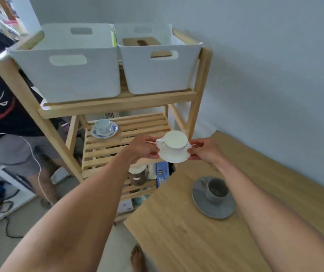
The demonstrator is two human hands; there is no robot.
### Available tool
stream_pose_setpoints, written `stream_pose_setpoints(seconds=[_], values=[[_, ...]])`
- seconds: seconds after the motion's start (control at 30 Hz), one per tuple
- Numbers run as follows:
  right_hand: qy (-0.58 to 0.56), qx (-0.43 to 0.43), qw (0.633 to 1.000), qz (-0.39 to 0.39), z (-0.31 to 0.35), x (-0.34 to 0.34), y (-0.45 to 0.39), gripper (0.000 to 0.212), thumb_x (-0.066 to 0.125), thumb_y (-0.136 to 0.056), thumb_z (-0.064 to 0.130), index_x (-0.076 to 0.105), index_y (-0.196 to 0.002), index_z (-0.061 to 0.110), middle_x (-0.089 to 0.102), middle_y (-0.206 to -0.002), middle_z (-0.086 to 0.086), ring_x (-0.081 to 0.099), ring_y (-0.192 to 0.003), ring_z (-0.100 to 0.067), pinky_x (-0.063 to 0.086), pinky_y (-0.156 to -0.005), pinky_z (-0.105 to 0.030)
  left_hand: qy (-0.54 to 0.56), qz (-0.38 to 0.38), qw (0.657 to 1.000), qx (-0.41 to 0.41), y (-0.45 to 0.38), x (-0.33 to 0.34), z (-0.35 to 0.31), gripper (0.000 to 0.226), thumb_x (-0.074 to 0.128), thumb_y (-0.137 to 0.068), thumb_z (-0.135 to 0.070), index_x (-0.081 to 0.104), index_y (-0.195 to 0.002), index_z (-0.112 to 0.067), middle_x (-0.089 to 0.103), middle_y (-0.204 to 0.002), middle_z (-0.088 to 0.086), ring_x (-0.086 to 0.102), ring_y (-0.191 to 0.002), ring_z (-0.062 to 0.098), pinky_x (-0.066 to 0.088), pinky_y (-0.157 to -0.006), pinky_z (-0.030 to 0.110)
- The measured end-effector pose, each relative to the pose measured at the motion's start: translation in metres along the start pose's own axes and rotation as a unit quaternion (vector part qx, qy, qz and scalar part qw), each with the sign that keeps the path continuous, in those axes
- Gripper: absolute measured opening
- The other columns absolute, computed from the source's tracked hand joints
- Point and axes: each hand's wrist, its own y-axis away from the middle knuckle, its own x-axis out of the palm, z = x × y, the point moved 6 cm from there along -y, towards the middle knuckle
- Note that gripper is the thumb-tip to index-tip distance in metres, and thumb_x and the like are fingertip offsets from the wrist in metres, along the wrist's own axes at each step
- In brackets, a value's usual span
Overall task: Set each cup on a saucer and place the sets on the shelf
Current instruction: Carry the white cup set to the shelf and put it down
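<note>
a slatted pale-wood shelf unit [118, 107] is standing against the wall, carrying two smooth white plastic bins [67, 75] on top; the right bin is holding a wooden-lidded box [141, 41]. a blue-patterned cup and saucer [104, 128] is sitting on the middle shelf. a grey cup and saucer [214, 197] is resting on the wood-grain table [177, 232]. the left hand [143, 148] and right hand [204, 150] are pinching opposite rims of a round white saucer [174, 156] bearing a white cup [175, 140], held in the air at the middle shelf's front right corner.

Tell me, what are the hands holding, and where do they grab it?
Both hold the white saucer with the white cup on it: left hand at its left rim, right hand at its right rim.
</note>
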Motion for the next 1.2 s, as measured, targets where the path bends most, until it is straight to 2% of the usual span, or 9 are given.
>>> stream_pose_setpoints(seconds=[0.27, 0.33, 0.43, 0.57, 0.67, 0.8, 0.93, 1.1, 1.2], values=[[0.04, -0.002, 0.998, 0.041, 0.016, 0.102, -0.076, 0.043, 0.073, -0.086, -0.007, 0.068, -0.128, 0.004, 0.072, -0.111, -0.012, 0.076, -0.093, -0.029, 0.065, -0.074, -0.033, 0.067, -0.064, 0.994, -0.053, -0.061, -0.088, 0.049, 0.048, 0.069, -0.085, 0.016, 0.063, -0.13, 0.001, 0.071, -0.12, 0.019, 0.074, -0.099, 0.031, 0.065, -0.07, 0.033], [0.06, -0.006, 0.997, 0.04, 0.017, 0.116, -0.102, 0.042, 0.073, -0.087, -0.006, 0.069, -0.127, 0.006, 0.074, -0.114, -0.012, 0.077, -0.092, -0.027, 0.065, -0.075, -0.033, 0.067, -0.074, 0.994, -0.054, -0.084, -0.101, 0.058, 0.046, 0.068, -0.086, 0.015, 0.065, -0.13, 0.0, 0.073, -0.119, 0.019, 0.075, -0.1, 0.031, 0.065, -0.075, 0.036], [0.069, -0.01, 0.997, 0.038, 0.015, 0.131, -0.144, 0.041, 0.073, -0.088, -0.004, 0.07, -0.127, 0.006, 0.073, -0.116, -0.013, 0.076, -0.088, -0.025, 0.065, -0.075, -0.035, 0.064, -0.075, 0.994, -0.056, -0.119, -0.113, 0.068, 0.043, 0.067, -0.088, 0.013, 0.067, -0.127, -0.004, 0.073, -0.121, 0.019, 0.074, -0.105, 0.034, 0.063, -0.087, 0.043], [0.09, -0.034, 0.995, 0.027, 0.012, 0.145, -0.2, 0.034, 0.072, -0.087, -0.006, 0.074, -0.119, 0.007, 0.073, -0.112, -0.012, 0.076, -0.087, -0.025, 0.065, -0.072, -0.034, 0.071, -0.089, 0.993, -0.044, -0.17, -0.122, 0.075, 0.042, 0.067, -0.089, 0.013, 0.066, -0.128, -0.001, 0.072, -0.12, 0.018, 0.074, -0.105, 0.034, 0.065, -0.077, 0.037], [0.097, -0.042, 0.994, 0.014, 0.01, 0.154, -0.24, 0.032, 0.071, -0.088, -0.004, 0.076, -0.117, 0.008, 0.075, -0.11, -0.011, 0.077, -0.083, -0.023, 0.066, -0.069, -0.032, 0.082, -0.095, 0.991, -0.044, -0.209, -0.13, 0.083, 0.043, 0.07, -0.088, 0.01, 0.067, -0.129, -0.003, 0.073, -0.122, 0.017, 0.076, -0.102, 0.032, 0.064, -0.085, 0.043], [0.138, -0.063, 0.988, -0.007, 0.015, 0.164, -0.283, 0.03, 0.073, -0.086, 0.002, 0.077, -0.114, 0.013, 0.074, -0.107, -0.004, 0.074, -0.093, -0.021, 0.063, -0.077, -0.03, 0.078, -0.128, 0.988, -0.036, -0.246, -0.141, 0.081, 0.041, 0.072, -0.087, 0.01, 0.068, -0.126, -0.002, 0.074, -0.116, 0.015, 0.076, -0.094, 0.027, 0.066, -0.072, 0.034], [0.129, -0.056, 0.99, -0.013, 0.015, 0.173, -0.314, 0.027, 0.073, -0.086, 0.001, 0.078, -0.11, 0.012, 0.075, -0.105, -0.008, 0.076, -0.088, -0.025, 0.065, -0.078, -0.039, 0.065, -0.127, 0.989, -0.036, -0.269, -0.147, 0.077, 0.038, 0.072, -0.087, 0.009, 0.069, -0.123, -0.005, 0.075, -0.114, 0.015, 0.078, -0.092, 0.028, 0.065, -0.081, 0.04], [0.139, -0.051, 0.989, -0.02, 0.015, 0.173, -0.341, 0.03, 0.075, -0.084, 0.004, 0.079, -0.111, 0.016, 0.075, -0.106, -0.004, 0.076, -0.09, -0.022, 0.065, -0.079, -0.038, 0.074, -0.126, 0.988, -0.039, -0.289, -0.146, 0.071, 0.039, 0.069, -0.088, 0.012, 0.067, -0.125, -0.001, 0.073, -0.113, 0.018, 0.077, -0.088, 0.029, 0.065, -0.058, 0.032], [0.142, -0.054, 0.988, -0.02, 0.017, 0.173, -0.353, 0.028, 0.074, -0.082, 0.007, 0.081, -0.106, 0.021, 0.076, -0.105, 0.0, 0.075, -0.092, -0.02, 0.064, -0.082, -0.036, 0.065, -0.132, 0.989, -0.034, -0.301, -0.149, 0.069, 0.039, 0.069, -0.087, 0.014, 0.067, -0.124, 0.001, 0.071, -0.116, 0.019, 0.074, -0.081, 0.024, 0.062, -0.055, 0.027]])
